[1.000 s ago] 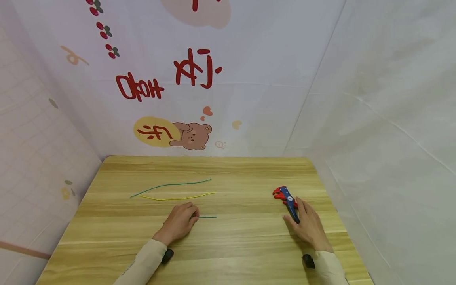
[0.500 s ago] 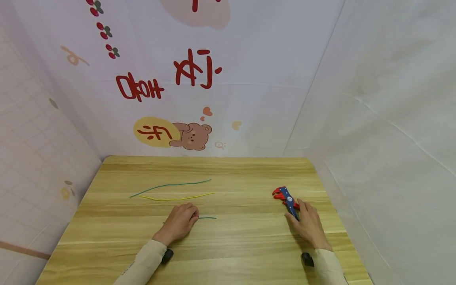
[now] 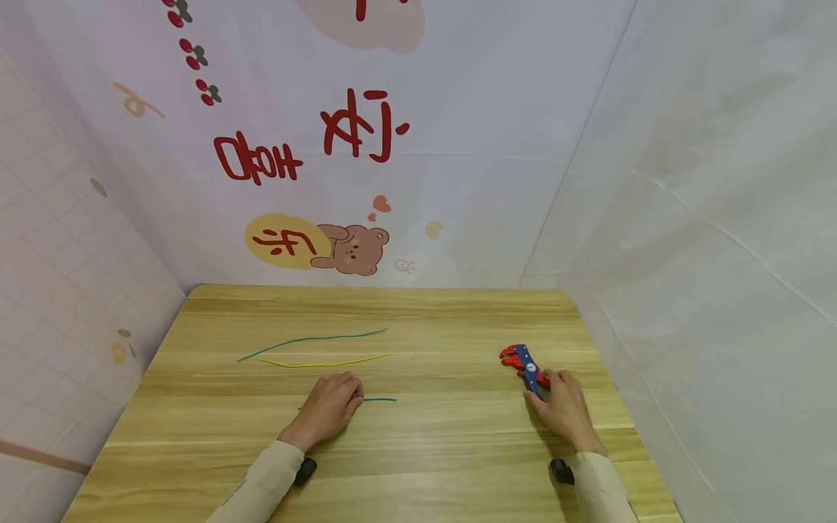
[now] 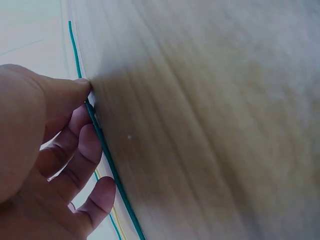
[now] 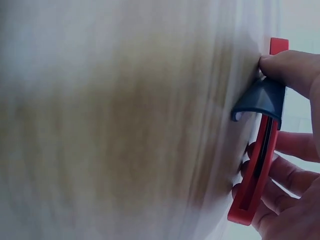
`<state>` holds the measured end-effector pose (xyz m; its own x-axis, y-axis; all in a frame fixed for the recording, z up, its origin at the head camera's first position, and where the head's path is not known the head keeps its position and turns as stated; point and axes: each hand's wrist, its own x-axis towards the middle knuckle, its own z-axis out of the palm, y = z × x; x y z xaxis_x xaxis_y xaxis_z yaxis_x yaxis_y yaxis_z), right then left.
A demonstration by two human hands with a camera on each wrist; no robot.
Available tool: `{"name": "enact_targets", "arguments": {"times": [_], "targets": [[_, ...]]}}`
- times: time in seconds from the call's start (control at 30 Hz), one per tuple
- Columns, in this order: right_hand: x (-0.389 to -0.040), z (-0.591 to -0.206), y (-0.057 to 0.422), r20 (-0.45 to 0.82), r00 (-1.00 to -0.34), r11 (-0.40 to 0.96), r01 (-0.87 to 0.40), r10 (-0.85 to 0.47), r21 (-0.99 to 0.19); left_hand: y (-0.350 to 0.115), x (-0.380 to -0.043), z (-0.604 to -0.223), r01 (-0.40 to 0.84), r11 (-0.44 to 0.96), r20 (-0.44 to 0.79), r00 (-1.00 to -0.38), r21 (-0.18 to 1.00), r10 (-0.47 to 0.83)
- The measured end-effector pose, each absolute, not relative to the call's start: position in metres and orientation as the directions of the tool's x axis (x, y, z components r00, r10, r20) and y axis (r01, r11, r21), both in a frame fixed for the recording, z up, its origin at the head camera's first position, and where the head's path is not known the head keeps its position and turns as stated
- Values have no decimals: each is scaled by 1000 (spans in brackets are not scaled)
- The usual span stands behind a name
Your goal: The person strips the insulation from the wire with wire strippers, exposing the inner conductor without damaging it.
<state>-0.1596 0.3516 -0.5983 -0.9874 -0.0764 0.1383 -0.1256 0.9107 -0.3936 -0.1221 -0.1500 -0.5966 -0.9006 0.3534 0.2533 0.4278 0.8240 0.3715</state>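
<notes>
My left hand [image 3: 329,409], resting low over the table, pinches a short green wire [image 3: 381,399] between thumb and index finger. In the left wrist view the green wire [image 4: 112,165] runs past the other fingertips, which lie close along it. On the right, my right hand [image 3: 566,414] holds a wire stripper [image 3: 531,368] with a blue body and red jaws. Its jaw end points away from me, up and to the left. Thumb and fingers lie on opposite sides of the stripper's handles [image 5: 253,187] in the right wrist view.
Beyond the left hand, a longer green wire [image 3: 307,339] and a yellow wire [image 3: 327,365] lie on the wooden table [image 3: 451,450]. A white printed backdrop [image 3: 471,181] stands behind the table, with pale sheets at both sides.
My right hand has closed its fingers around the stripper's handles and drawn slightly nearer. The stripper has shifted only a little. My left hand and the wires stay almost where they were.
</notes>
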Motion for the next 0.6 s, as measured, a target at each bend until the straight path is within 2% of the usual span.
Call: {"name": "enact_targets", "arguments": {"times": [0.27,0.6], "targets": [[-165,-591,349,-25,-999,893,-8,-22,-451,-151,-121,-595,432,816,257,-899,384,354],[-170,-585,346,-91,-996,886,37,-6,-461,-153,-120,-594,385,823,174,-923,417,344]]}}
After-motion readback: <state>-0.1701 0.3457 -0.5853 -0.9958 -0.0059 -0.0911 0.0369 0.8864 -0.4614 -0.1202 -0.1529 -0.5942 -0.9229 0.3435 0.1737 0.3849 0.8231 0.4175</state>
